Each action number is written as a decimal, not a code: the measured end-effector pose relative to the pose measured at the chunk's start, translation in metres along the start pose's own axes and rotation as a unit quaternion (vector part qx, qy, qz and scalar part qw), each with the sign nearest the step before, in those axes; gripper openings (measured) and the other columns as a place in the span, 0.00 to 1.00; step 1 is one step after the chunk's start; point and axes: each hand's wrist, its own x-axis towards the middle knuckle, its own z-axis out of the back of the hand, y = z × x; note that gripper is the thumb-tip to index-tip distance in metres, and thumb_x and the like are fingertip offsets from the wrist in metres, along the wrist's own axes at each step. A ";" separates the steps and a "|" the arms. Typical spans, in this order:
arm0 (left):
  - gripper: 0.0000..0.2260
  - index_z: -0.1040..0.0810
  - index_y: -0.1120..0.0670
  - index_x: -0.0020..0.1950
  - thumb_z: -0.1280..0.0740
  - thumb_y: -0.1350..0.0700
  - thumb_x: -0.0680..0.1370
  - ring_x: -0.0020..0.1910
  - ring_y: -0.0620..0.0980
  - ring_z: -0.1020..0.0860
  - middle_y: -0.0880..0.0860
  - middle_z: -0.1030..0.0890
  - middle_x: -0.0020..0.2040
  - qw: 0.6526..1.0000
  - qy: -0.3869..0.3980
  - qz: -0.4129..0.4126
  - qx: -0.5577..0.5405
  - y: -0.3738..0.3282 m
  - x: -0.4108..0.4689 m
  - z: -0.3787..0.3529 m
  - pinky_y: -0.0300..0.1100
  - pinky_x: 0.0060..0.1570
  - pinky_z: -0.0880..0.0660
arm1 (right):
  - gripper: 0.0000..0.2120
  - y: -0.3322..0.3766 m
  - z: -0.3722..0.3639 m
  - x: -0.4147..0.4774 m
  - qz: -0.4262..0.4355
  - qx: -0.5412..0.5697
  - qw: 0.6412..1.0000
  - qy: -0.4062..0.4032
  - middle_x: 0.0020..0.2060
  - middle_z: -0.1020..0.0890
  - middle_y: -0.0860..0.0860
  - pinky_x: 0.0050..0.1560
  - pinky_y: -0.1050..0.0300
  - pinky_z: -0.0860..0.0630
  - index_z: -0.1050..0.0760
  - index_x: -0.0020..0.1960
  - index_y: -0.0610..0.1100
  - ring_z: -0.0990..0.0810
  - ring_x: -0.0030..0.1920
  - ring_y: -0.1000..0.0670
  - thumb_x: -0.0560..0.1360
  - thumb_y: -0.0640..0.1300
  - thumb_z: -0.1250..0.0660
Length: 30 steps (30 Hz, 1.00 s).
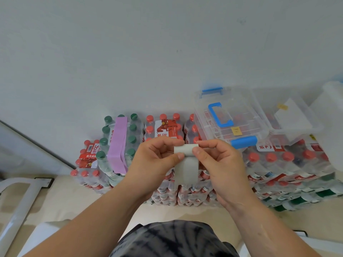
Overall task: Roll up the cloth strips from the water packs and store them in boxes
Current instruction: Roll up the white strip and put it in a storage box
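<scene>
A pale grey cloth strip [186, 169] hangs in front of me, its top end wound into a small roll. My left hand [157, 160] pinches the roll's left end between thumb and fingers, and my right hand [219, 162] pinches the right end. The loose tail drops down between both hands over the stacked water packs [167, 190]. A purple cloth strip [117, 145] lies draped over a pack of green-capped bottles [132, 140] to the left. A clear plastic box with blue handle and latches [230, 119] rests shut on the packs at the right.
More clear boxes [289, 115] sit further right on the red-capped packs [289, 164]. A white wall rises behind. A white metal frame [16, 201] stands at lower left on the beige floor. My dark patterned clothing [172, 240] fills the bottom centre.
</scene>
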 end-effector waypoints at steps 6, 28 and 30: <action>0.09 0.16 0.54 0.55 0.30 0.63 0.76 0.45 0.56 0.15 0.58 0.14 0.45 0.999 -0.002 0.051 -0.007 -0.002 0.004 0.000 0.45 0.44 0.19 | 0.09 -0.002 0.002 0.002 0.006 0.006 1.000 0.007 0.42 0.12 0.49 0.43 0.60 0.18 0.18 0.49 0.46 0.13 0.44 0.52 0.73 0.34 0.26; 0.07 0.16 0.56 0.51 0.30 0.63 0.75 0.41 0.50 0.15 0.56 0.14 0.43 0.999 0.009 0.044 -0.003 0.004 0.023 0.002 0.39 0.38 0.20 | 0.10 0.000 0.003 0.015 -0.029 -0.022 0.999 0.016 0.42 0.12 0.48 0.41 0.60 0.18 0.20 0.53 0.45 0.13 0.43 0.51 0.74 0.36 0.26; 0.07 0.16 0.56 0.52 0.30 0.64 0.75 0.43 0.52 0.15 0.57 0.14 0.44 0.999 0.014 0.038 -0.003 0.005 0.029 0.005 0.44 0.42 0.18 | 0.12 0.001 -0.001 0.017 -0.038 -0.016 0.999 0.004 0.40 0.12 0.47 0.38 0.59 0.19 0.22 0.54 0.46 0.13 0.40 0.51 0.72 0.43 0.25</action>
